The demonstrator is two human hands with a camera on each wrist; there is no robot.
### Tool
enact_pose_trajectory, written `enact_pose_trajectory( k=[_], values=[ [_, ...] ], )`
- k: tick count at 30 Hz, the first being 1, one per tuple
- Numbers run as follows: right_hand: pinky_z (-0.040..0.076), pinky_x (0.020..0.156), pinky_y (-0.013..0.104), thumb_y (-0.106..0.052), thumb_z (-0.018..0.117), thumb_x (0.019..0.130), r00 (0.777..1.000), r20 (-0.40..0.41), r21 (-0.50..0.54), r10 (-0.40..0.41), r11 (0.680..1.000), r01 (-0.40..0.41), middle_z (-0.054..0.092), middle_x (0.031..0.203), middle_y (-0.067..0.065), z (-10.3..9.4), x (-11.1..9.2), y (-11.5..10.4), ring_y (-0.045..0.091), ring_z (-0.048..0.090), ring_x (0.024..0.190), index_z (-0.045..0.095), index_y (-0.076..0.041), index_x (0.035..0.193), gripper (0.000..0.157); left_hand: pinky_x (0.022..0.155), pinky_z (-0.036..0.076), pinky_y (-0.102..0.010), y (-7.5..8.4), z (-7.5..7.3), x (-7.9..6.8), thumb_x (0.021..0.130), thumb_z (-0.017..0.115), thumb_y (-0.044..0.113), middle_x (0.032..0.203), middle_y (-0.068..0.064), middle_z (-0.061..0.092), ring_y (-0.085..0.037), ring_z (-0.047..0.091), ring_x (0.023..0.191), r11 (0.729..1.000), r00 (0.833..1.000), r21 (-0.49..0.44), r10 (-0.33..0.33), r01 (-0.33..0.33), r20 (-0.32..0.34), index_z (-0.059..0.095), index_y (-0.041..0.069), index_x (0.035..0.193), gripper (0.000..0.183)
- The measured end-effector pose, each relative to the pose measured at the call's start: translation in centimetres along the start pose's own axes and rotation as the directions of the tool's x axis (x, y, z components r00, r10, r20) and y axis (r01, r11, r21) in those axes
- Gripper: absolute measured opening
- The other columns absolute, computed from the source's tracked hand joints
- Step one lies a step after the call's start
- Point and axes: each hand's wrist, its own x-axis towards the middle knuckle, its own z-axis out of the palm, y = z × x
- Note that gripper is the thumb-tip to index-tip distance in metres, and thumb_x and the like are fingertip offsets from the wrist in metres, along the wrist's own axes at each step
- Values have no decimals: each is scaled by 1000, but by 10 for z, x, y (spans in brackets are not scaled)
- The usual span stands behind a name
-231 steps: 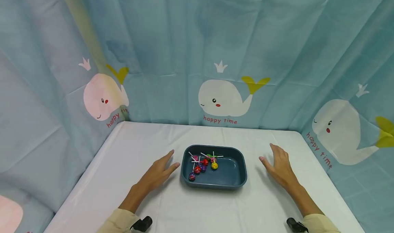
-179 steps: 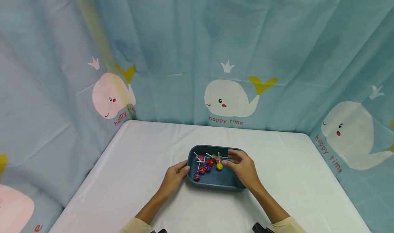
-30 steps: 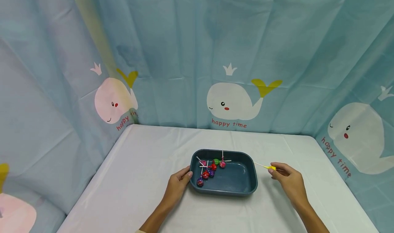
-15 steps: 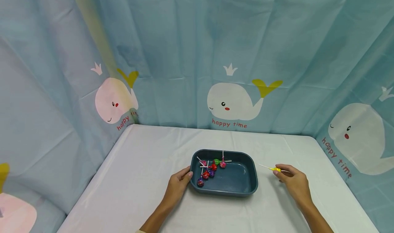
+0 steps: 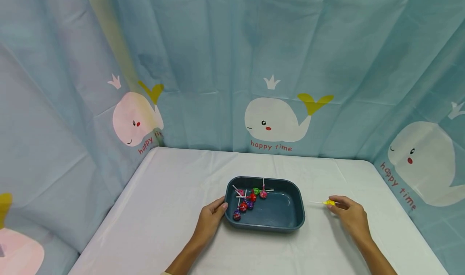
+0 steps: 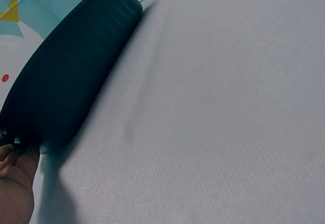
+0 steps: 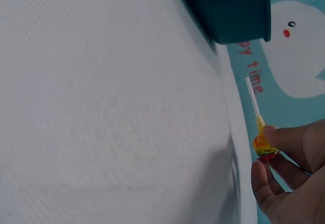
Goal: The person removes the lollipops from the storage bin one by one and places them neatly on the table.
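A yellow wrapped lollipop (image 5: 329,202) is pinched between the thumb and fingers of my right hand (image 5: 352,217), off the right side of a dark blue-green tray (image 5: 281,208). Its white stick points left toward the tray; the right wrist view shows the yellow and red wrapper (image 7: 261,145) at the fingertips. My left hand (image 5: 208,222) grips the tray's left end, thumb at the rim. Inside the tray's left half lie several lollipops (image 5: 243,206) in red, purple, pink and green wrappers, their sticks crossing.
A white cloth (image 5: 181,182) covers the table under the tray. Behind and at both sides hangs a light blue curtain (image 5: 196,65) printed with whales.
Earlier both hands were apart from the tray; the left took hold of its end and the right lifted the yellow lollipop out. Lately the right hand has shifted slightly right, the stick turning level.
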Motion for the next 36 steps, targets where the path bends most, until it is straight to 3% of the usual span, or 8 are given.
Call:
enact_pose_trajectory(
  k=[4,18,31,36],
  values=[
    [46,71,14,-18,80,96,1000,8,-10,-4,1000,4,77,122,20,1,2,5,38,69,117,76,-5,125,32,116,47,-35,0,0,0,111,59,23,151,-21,59,-33,52,145,1000,1000,17,-1,1,-1,57,-7,148,47],
    [50,75,23,-18,80,95,1000,27,-43,0,999,1,76,120,24,6,5,14,42,70,114,75,-1,125,34,117,45,-38,0,0,-1,111,59,24,152,-20,59,-33,52,146,999,1000,33,-3,3,-5,57,-6,148,48],
    [49,69,14,-20,79,97,999,30,-23,24,999,-23,73,125,25,4,4,11,42,68,117,73,0,129,38,118,44,-38,-1,-1,-1,111,59,25,153,-20,58,-33,51,147,1000,1000,11,6,-6,2,56,-6,149,49],
    [51,77,21,-21,80,96,999,22,-27,24,999,-24,75,124,23,4,3,11,41,67,119,74,-1,128,38,118,44,-37,-1,0,-1,111,59,25,153,-20,58,-32,51,147,1000,1000,7,-1,1,0,56,-5,149,49]
  ],
)
